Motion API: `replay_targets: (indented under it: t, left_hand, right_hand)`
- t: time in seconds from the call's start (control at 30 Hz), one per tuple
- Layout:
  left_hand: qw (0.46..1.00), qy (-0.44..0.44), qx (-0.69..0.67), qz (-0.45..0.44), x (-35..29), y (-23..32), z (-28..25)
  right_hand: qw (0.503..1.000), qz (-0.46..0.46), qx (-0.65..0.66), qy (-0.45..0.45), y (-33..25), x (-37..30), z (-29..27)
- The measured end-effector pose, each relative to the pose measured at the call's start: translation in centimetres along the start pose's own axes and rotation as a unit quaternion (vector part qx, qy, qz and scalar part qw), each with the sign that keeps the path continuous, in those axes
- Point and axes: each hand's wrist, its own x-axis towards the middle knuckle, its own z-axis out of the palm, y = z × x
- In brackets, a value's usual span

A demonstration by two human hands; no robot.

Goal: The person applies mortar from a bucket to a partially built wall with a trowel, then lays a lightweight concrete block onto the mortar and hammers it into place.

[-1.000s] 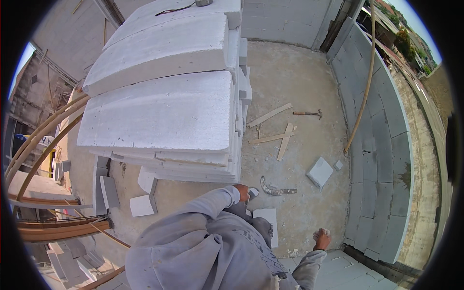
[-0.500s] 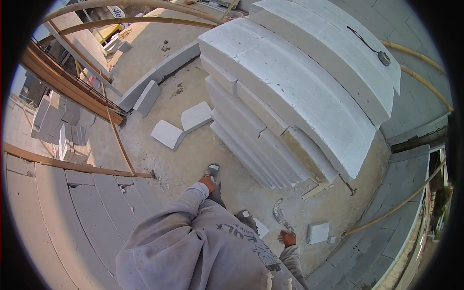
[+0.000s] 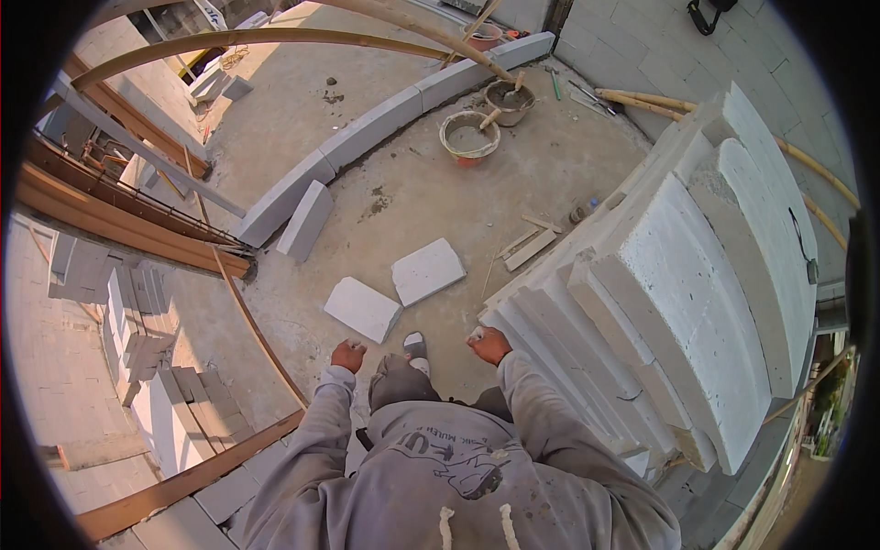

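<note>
Turning left noted: two white clipped-corner blocks (image 3: 363, 310) now faced, inside concrete floor's (image 3: 568, 165) edges; left hand (image 3: 348, 356), right hand (image 3: 489, 345): fingers closed, nothing seen gripped.

Left hand (image 3: 348, 355) and right hand (image 3: 489, 345), both curled, above the floor (image 3: 541, 197); two blocks (image 3: 429, 271) lie ahead; two buckets (image 3: 469, 162) near the floor's far corner; stack (image 3: 697, 266) at right
</note>
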Motion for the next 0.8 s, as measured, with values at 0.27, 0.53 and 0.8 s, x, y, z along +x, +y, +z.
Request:
replay_targets:
  t: [0.27, 0.53, 0.8]
  left_hand:
    - [0.952, 0.146, -0.256, -0.086, 11.6, -1.5, -17.1]
    - [0.969, -0.037, -0.149, -0.193, 18.9, -2.3, -8.0]
    - [0.971, -0.182, 0.146, -0.053, 50.7, 11.9, -12.4]
  right_hand:
    - [0.989, -0.020, 0.095, 0.108, -11.6, 24.8, -9.8]
    - [0.993, 0.037, 0.003, 0.113, -12.6, 48.4, -20.1]
    - [0.969, 0.126, -0.151, 0.152, -5.9, 78.0, -20.1]
